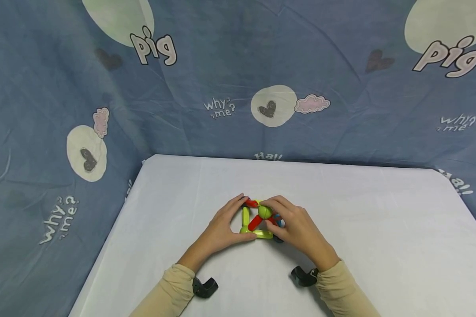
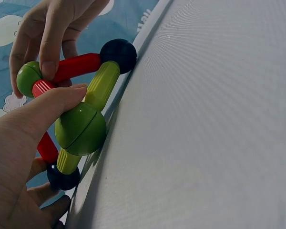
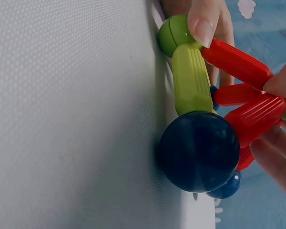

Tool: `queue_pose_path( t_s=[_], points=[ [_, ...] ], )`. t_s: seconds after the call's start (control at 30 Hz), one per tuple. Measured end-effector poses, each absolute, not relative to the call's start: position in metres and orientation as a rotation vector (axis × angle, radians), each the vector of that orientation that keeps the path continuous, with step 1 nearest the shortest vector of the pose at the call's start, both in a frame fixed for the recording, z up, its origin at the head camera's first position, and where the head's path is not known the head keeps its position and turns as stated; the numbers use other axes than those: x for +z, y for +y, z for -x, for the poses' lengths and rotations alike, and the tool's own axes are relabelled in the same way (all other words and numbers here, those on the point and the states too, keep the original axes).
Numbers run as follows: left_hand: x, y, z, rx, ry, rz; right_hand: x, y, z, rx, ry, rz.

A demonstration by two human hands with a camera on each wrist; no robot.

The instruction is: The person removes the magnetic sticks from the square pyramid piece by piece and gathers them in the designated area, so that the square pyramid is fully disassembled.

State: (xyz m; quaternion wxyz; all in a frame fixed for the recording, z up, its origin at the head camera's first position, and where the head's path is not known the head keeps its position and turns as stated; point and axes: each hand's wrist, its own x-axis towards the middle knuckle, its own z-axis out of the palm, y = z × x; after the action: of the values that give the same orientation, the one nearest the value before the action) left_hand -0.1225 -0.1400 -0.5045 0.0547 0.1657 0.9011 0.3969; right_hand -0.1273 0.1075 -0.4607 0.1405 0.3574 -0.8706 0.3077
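A pyramid-like frame of toy construction rods and balls stands on the white table, between both hands. Its base has yellow-green rods [image 1: 263, 234], a green ball [image 2: 81, 129] at one corner and dark blue balls [image 3: 200, 151] at others. Red rods [image 1: 255, 223] slope up to a green top ball [image 1: 265, 212]. The left hand [image 1: 218, 231] holds the base from the left, thumb over the near green corner ball and fingers reaching round to a far dark blue ball [image 2: 63, 177]. From the right, the right hand [image 1: 299, 222] pinches around the top ball and the red rod ends.
A white cloth covers the table [image 1: 381, 229]. Behind and to the left hangs a blue printed curtain [image 1: 222, 53]. Black wrist cameras [image 1: 205, 288] sit at the cuffs of both beige sleeves [image 1: 166, 288].
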Motion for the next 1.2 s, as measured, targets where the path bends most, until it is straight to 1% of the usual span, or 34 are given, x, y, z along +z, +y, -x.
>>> queue_pose_path(
  t_s=[0.77,1.03,1.2],
  points=[
    [-0.504,-0.139,0.122,1.204,2.74,-0.505,-0.46,0.109,0.128,0.932,-2.579,-1.002],
    [-0.499,-0.142,0.127,1.403,2.62,-0.478,-0.459,0.11,0.128,0.955,-2.579,-1.019],
    [-0.491,-0.143,0.134,1.475,2.688,-0.557,-0.46,0.11,0.128,0.964,-2.584,-1.016]
  ],
)
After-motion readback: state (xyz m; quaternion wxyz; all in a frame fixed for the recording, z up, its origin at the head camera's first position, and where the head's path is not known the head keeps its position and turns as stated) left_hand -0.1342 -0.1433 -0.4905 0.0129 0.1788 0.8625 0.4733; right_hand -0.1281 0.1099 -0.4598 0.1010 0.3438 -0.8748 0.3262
